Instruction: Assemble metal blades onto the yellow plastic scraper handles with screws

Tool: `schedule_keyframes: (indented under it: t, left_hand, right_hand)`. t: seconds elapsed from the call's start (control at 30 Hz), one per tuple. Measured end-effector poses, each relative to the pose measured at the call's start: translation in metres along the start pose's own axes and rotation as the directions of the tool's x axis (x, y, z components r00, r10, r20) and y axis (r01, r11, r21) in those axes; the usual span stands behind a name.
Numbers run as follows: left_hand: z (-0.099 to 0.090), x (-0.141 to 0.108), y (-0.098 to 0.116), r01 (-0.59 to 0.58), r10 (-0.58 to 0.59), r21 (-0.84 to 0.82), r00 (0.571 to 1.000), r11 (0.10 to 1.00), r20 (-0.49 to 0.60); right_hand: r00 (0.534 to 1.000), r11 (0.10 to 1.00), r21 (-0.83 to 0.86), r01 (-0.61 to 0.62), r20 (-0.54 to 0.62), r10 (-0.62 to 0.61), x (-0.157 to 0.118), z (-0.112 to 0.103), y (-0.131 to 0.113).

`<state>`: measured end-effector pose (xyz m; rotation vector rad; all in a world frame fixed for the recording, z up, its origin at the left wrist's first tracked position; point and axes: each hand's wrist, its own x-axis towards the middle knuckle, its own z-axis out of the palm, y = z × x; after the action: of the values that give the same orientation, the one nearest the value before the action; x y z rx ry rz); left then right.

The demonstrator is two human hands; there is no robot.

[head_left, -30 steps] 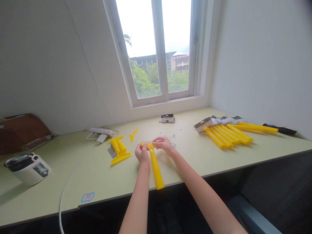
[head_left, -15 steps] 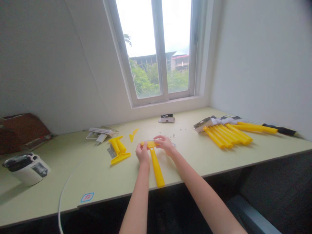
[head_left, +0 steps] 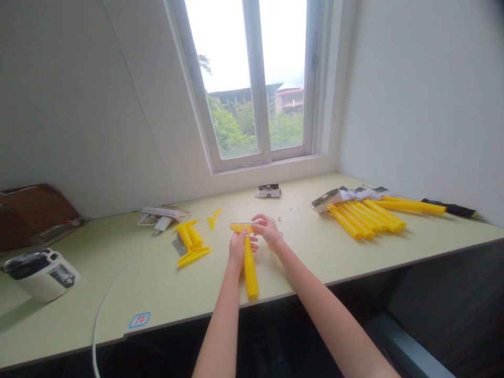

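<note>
The left hand [head_left: 238, 249] is closed firmly around the yellow plastic scraper [head_left: 250, 270], its handle lying on the counter [head_left: 157, 283]; the right hand [head_left: 268, 232] curls at the head, grip unclear.

A white cable [head_left: 118, 283] curves across the pale green desk [head_left: 59, 325] below the window [head_left: 258, 79].

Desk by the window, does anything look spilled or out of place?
Yes. Small specks, too small to identify, lie scattered like spilled debris on the desk beyond the right hand. A loose yellow plastic wedge also lies by itself, just past the yellow scraper parts.
</note>
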<state>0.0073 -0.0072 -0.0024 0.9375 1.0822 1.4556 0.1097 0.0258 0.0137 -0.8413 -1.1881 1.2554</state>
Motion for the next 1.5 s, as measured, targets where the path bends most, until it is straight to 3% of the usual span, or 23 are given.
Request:
schedule_keyframes:
  t: [0.27, 0.9, 1.27, 1.5]
  left_hand:
    - [0.0, 0.001, -0.002, -0.021, 0.028, -0.108, 0.998, 0.994, 0.062]
    - [0.002, -0.001, -0.001, -0.042, 0.053, -0.099, 0.992, 0.994, 0.117]
    - [0.003, -0.003, 0.0, -0.041, 0.047, -0.075, 0.995, 0.996, 0.083]
    - [0.001, -0.002, 0.0, -0.031, 0.036, -0.045, 0.992, 0.999, 0.124]
  right_hand:
    - [0.999, 0.997, -0.054, -0.046, 0.011, 0.047, -0.002, -0.001, -0.004]
    - [0.967, 0.971, 0.015, -0.237, 0.095, 0.235, 0.001, -0.001, 0.001]
    - [0.973, 0.975, -0.068, -0.21, -0.113, 0.202, 0.009, -0.004, 0.008]
    - [0.991, 0.972, -0.195, -0.131, -0.027, 0.128, 0.012, -0.009, 0.008]
